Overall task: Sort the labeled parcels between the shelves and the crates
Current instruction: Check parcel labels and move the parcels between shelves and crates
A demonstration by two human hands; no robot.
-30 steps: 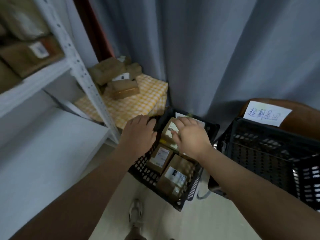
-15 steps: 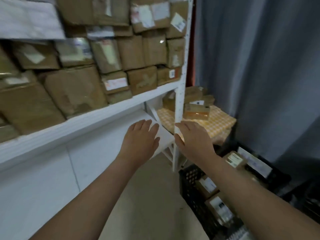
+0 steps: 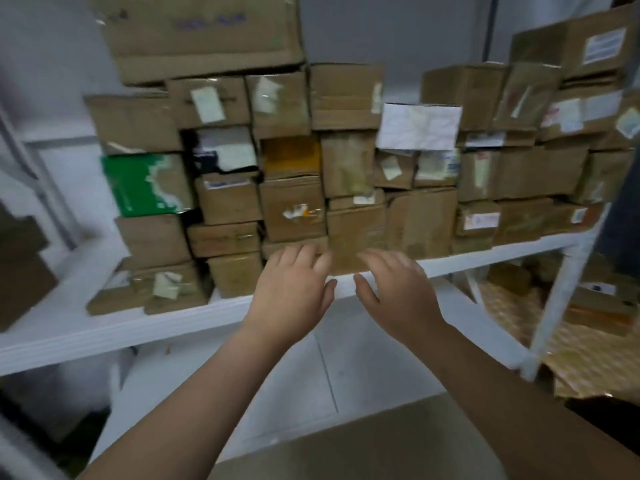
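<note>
A white shelf (image 3: 485, 252) carries several stacked brown cardboard parcels (image 3: 294, 207), many with white labels, plus a green-printed box (image 3: 145, 185) at the left. My left hand (image 3: 294, 292) and my right hand (image 3: 398, 292) hover side by side in front of the shelf's front edge, palms down, fingers spread, holding nothing. Their fingertips lie just short of the bottom-row parcels near the middle of the stack (image 3: 356, 237). No crate shows in this view.
A white upright post (image 3: 554, 306) bounds the shelf at the right. Behind it, small parcels (image 3: 599, 299) lie on a yellow checked cloth (image 3: 519, 320). A large cardboard surface (image 3: 363, 448) fills the bottom foreground. More boxes (image 3: 20, 268) stand at the far left.
The view swung up and left from the black crate to the packed shelf. Both hands left the crate, rose empty and now hover at the shelf's front edge.
</note>
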